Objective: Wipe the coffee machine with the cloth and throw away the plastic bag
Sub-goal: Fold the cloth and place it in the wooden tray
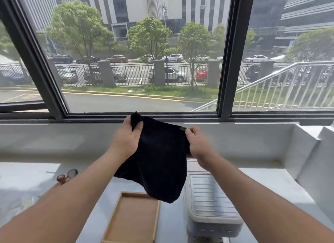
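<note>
Up near mid-frame, both hands held the cloth (160, 163) spread out w/ its top edge level w/ the window sill. Left hand (126, 139) pinched the upper left corner, thumb in front, fingers tucked behind the fabric and hidden. Right hand (197, 145) gripped the upper right corner, where a small grey tag stuck out past the thumb; its fingers were also behind the cloth, so not visible. Cloth was black and hung loose, its lower edge drooping over the centre of the frame.

Below it, lower right of centre, sat the coffee machine (211, 204): white, w/ a ribbed grey top. Its rear edge was covered by the cloth and right wrist, and its front was cut off at the bottom edge, so only a row of small buttons showed. Lower centre, a wooden tray (132, 219) lay on the pale counter (271, 184), its near end cropped by the frame. At lower left, a small brown and glass item (67, 175) poked out behind the left forearm; too hidden to identify. Couldn't make out the plastic bag anywhere.
</note>
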Available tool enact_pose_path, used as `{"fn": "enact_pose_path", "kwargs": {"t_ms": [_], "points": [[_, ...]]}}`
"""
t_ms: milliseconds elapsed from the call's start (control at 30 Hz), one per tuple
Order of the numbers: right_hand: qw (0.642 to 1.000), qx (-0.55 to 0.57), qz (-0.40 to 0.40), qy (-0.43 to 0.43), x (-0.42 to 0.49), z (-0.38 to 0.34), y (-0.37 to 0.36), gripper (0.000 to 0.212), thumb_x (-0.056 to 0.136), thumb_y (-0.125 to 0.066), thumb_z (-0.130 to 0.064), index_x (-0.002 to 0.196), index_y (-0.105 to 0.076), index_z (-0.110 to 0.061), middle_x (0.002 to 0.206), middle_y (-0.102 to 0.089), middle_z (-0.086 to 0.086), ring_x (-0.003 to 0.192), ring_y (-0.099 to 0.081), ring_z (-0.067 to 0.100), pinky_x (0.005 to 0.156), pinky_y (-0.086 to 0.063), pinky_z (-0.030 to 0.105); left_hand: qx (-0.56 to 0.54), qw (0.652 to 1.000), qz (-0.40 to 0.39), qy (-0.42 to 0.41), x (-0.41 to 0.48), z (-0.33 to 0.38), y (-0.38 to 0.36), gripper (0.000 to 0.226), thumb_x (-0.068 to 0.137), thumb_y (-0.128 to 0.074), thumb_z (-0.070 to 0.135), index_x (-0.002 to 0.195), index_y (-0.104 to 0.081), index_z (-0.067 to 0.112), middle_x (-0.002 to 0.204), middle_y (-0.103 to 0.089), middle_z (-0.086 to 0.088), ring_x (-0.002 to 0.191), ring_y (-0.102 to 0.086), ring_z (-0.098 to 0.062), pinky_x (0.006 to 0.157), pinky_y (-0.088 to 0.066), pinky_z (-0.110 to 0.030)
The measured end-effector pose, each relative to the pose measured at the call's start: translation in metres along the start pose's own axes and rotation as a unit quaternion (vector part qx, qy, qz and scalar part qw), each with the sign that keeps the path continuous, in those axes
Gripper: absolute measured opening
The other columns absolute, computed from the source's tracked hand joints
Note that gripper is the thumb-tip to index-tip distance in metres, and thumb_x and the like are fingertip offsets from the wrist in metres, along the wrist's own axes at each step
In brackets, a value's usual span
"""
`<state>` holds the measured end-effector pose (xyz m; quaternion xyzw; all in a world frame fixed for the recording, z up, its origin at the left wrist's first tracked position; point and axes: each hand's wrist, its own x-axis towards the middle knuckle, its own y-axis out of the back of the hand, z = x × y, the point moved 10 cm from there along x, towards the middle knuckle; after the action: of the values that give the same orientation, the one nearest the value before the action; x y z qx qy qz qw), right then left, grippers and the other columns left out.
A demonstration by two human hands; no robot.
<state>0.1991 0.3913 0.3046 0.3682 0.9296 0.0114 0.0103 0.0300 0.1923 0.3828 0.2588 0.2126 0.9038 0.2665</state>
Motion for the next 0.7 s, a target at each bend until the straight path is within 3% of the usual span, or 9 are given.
{"fn": "enact_pose_path", "kwargs": {"t_ms": [100, 200, 267, 333, 400, 467, 567, 700], "points": [[0.999, -0.035, -0.019, -0.001, 0.009, 0.003, -0.03, 0.024, 0.106, -0.045, -0.047, 0.103, -0.055, -0.024, 0.09, -0.056, 0.01, 0.078, -0.051, 0.024, 0.067, -0.045, 0.043, -0.041, 0.999, 0.012, 0.024, 0.009, -0.03, 0.015, 0.02, 0.107, -0.047, 0.045, 0.117, -0.055, 0.029, 0.103, -0.068, 0.007, 0.097, -0.062, -0.01, 0.085, -0.045, -0.034], [0.994, 0.023, -0.071, -0.075, 0.013, 0.016, -0.067, 0.032, 0.104, -0.055, -0.049, 0.11, -0.058, -0.018, 0.093, -0.066, 0.01, 0.083, -0.061, 0.023, 0.073, -0.051, 0.04, -0.087, 0.994, 0.023, 0.069, 0.019, -0.065, 0.03, 0.016, 0.107, -0.045, 0.047, 0.109, -0.056, 0.036, 0.105, -0.067, 0.012, 0.098, -0.06, -0.004, 0.079, -0.041, -0.021], [0.981, 0.068, -0.136, -0.121, 0.011, 0.021, -0.095, 0.039, 0.095, -0.07, -0.047, 0.112, -0.063, -0.012, 0.094, -0.07, 0.007, 0.081, -0.067, 0.02, 0.07, -0.056, 0.036, -0.116, 0.987, 0.017, 0.106, 0.026, -0.087, 0.037, 0.021, 0.106, -0.045, 0.051, 0.105, -0.057, 0.035, 0.103, -0.068, 0.007, 0.097, -0.063, -0.01, 0.076, -0.043, -0.025], [0.968, 0.11, -0.165, -0.155, 0.014, 0.029, -0.115, 0.042, 0.089, -0.079, -0.031, 0.122, -0.06, -0.013, 0.107, -0.071, 0.005, 0.08, -0.07, 0.016, 0.066, -0.058, 0.033, -0.146, 0.98, 0.005, 0.134, 0.035, -0.104, 0.043, 0.023, 0.105, -0.045, 0.053, 0.105, -0.06, 0.035, 0.103, -0.071, 0.004, 0.096, -0.066, -0.015, 0.074, -0.047, -0.029], [0.961, 0.125, -0.159, -0.19, 0.019, 0.042, -0.129, 0.05, 0.091, -0.074, -0.007, 0.135, -0.051, -0.016, 0.124, -0.068, 0.012, 0.083, -0.073, 0.018, 0.065, -0.058, 0.033, -0.168, 0.976, -0.013, 0.142, 0.045, -0.114, 0.046, 0.024, 0.104, -0.047, 0.053, 0.108, -0.061, 0.034, 0.105, -0.072, 0.002, 0.097, -0.069, -0.018, 0.078, -0.051, -0.033], [0.959, 0.1, -0.167, -0.206, 0.024, 0.051, -0.144, 0.054, 0.093, -0.065, 0.006, 0.138, -0.051, -0.018, 0.118, -0.07, 0.014, 0.084, -0.07, 0.02, 0.065, -0.052, 0.031, -0.177, 0.973, -0.029, 0.142, 0.056, -0.122, 0.051, 0.025, 0.103, -0.048, 0.056, 0.109, -0.061, 0.035, 0.107, -0.073, 0.0, 0.1, -0.07, -0.021, 0.086, -0.054, -0.039], [0.975, 0.023, -0.141, -0.17, 0.038, 0.047, -0.158, 0.049, 0.095, -0.064, 0.003, 0.137, -0.056, -0.021, 0.11, -0.072, 0.003, 0.095, -0.062, 0.02, 0.077, -0.041, 0.035, -0.193, 0.969, -0.045, 0.15, 0.069, -0.136, 0.063, 0.029, 0.099, -0.05, 0.06, 0.107, -0.063, 0.036, 0.105, -0.075, -0.002, 0.1, -0.072, -0.024, 0.093, -0.057, -0.047], [0.987, 0.07, -0.092, -0.112, 0.058, 0.028, -0.168, 0.031, 0.103, -0.058, -0.012, 0.133, -0.06, -0.019, 0.115, -0.075, 0.001, 0.098, -0.069, 0.019, 0.092, -0.051, 0.042, -0.244, 0.95, -0.068, 0.184, 0.08, -0.161, 0.076, 0.041, 0.092, -0.054, 0.057, 0.11, -0.068, 0.023, 0.108, -0.078, -0.011, 0.103, -0.074, -0.033, 0.099, -0.056, -0.058]]}}
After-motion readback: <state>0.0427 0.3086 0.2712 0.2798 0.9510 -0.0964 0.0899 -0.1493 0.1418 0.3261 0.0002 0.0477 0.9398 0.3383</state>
